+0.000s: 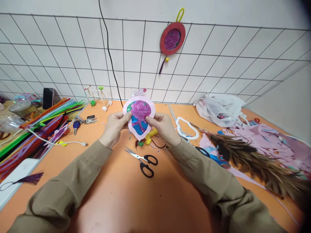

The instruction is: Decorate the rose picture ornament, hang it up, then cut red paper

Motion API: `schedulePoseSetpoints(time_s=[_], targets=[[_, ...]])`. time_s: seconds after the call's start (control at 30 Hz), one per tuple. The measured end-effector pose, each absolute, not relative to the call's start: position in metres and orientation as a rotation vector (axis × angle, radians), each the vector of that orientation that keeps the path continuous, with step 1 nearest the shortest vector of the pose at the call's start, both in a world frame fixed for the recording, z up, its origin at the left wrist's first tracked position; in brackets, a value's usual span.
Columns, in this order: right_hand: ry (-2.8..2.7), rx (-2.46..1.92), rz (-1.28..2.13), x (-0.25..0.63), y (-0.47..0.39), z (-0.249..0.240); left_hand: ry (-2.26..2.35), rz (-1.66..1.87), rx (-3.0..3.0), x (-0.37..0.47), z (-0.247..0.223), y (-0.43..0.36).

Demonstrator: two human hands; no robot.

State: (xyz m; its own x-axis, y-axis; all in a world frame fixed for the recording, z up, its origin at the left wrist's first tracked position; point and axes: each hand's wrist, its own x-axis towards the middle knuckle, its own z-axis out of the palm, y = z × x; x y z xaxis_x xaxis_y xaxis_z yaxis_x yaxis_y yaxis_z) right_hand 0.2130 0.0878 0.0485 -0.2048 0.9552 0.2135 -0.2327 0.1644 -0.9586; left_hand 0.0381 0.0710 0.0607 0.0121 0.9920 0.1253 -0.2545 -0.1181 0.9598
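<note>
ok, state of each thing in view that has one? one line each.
Pink-bordered, pointed flower cutout: held up, flower side showing
Left hand: pinching its left side
Right hand: pinching its right side
Black-handled metal scissors: lying, blades slightly open
Yellow tool, apparently glue gun: partly hidden, on/off unclear
White cable: near plug unconnected
Dark rectangular phone: propped upright, screen dark
Red-ringed round flower ornament: hanging up
White plastic bag: crumpled

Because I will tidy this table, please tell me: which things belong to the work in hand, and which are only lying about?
Probably in the work:
- pink-edged flower piece, held in both hands
- scissors
- pink scraps, matching its edge

Apparently just lying about:
- phone
- keys
</note>
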Motion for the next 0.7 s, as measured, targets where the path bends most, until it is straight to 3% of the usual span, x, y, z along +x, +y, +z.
schedulePoseSetpoints(time_s=[0.7], targets=[[-1.392, -0.795, 1.287, 0.2149, 0.0934, 0.0469, 1.021, 1.584, 1.214, 0.0337, 0.0651, 0.0700]])
